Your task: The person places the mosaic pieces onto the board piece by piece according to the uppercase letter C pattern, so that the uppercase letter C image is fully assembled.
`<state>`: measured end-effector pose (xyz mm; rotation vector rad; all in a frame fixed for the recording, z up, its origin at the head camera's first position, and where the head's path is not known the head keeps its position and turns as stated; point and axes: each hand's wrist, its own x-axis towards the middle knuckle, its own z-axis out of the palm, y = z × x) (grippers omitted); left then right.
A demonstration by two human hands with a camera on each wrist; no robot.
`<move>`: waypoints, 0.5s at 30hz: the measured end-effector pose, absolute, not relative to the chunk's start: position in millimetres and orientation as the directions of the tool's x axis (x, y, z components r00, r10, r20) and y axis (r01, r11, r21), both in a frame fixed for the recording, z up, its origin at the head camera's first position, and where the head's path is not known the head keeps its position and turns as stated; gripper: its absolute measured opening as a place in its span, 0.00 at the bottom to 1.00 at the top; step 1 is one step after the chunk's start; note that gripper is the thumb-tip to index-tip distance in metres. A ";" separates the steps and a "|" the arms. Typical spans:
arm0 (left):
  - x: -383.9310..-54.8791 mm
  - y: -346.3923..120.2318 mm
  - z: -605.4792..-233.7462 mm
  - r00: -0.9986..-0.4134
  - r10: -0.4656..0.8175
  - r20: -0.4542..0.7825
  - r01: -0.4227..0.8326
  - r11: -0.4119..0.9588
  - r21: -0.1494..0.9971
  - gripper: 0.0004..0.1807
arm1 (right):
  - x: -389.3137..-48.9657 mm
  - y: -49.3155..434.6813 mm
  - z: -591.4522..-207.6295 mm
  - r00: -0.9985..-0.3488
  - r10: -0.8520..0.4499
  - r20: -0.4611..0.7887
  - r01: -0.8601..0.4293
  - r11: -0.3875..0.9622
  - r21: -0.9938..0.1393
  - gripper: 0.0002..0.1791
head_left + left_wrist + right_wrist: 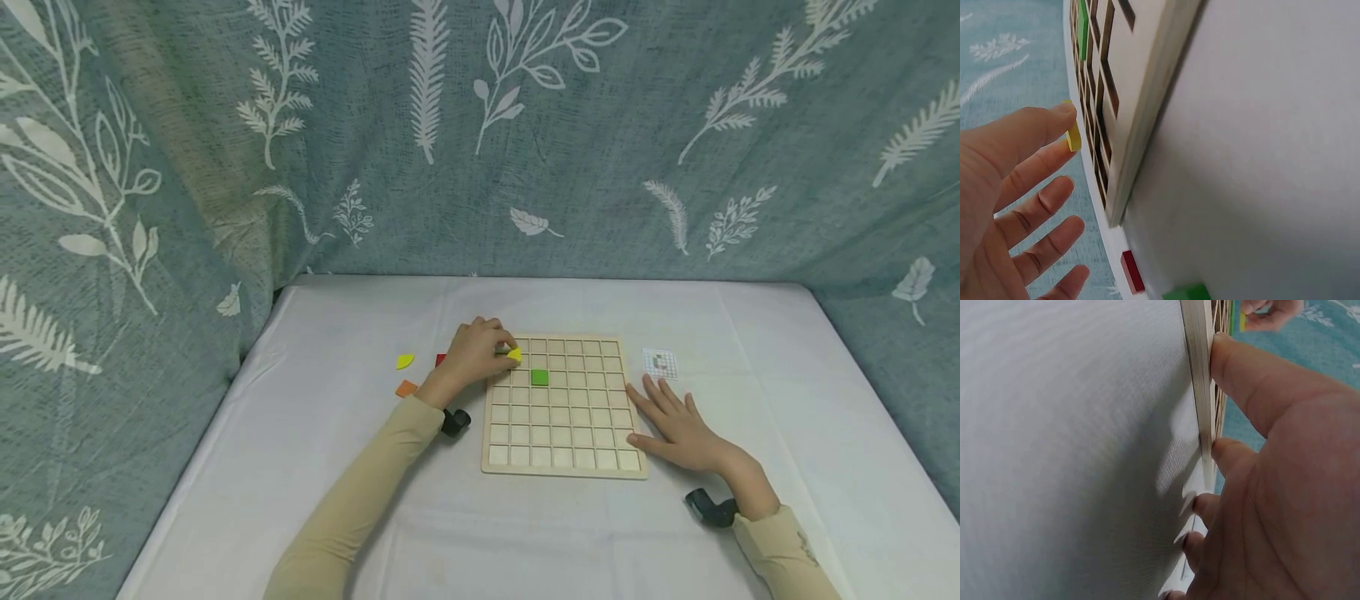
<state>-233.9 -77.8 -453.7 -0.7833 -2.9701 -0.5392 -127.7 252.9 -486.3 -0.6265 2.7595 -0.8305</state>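
Observation:
Between thumb and index finger, my left hand (477, 350) pinches a small yellow tile (514, 355) over the upper left part of a wooden grid board (564, 476). In the left wrist view the yellow tile (1073, 134) is seen edge-on beside the board, the other fingers spread loosely. A green square tile (539, 377) sits in one of the board's cells. My right hand (686, 437) lies with fingers spread at the board's right edge; thumb and index fingertip touch the frame (1205, 394) in the right wrist view.
Left of the board lie a yellow quarter-round tile (405, 361), an orange tile (406, 388) and a red tile (440, 360), partly hidden by the left hand. A green block (1188, 292) shows in the left wrist view. A printed grid card (660, 363) lies right of the board.

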 end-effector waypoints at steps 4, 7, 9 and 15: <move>-234.1 -72.0 -454.9 -0.870 0.482 0.106 0.489 0.811 0.321 0.15 | -127.4 252.1 -482.8 -0.891 -0.443 -0.099 -0.322 0.771 -0.549 0.40; -234.6 -67.9 -456.3 -0.864 0.492 0.104 0.499 0.812 0.303 0.15 | -127.6 251.7 -480.4 -0.889 -0.439 -0.129 -0.309 0.785 -0.537 0.41; -234.7 -65.2 -457.0 -0.859 0.501 0.102 0.507 0.810 0.294 0.15 | -127.5 251.8 -480.5 -0.889 -0.438 -0.132 -0.309 0.789 -0.531 0.41; -234.9 -56.7 -457.6 -0.855 0.512 0.084 0.508 0.794 0.333 0.14 | -128.4 252.7 -483.4 -0.891 -0.435 -0.129 -0.312 0.793 -0.523 0.41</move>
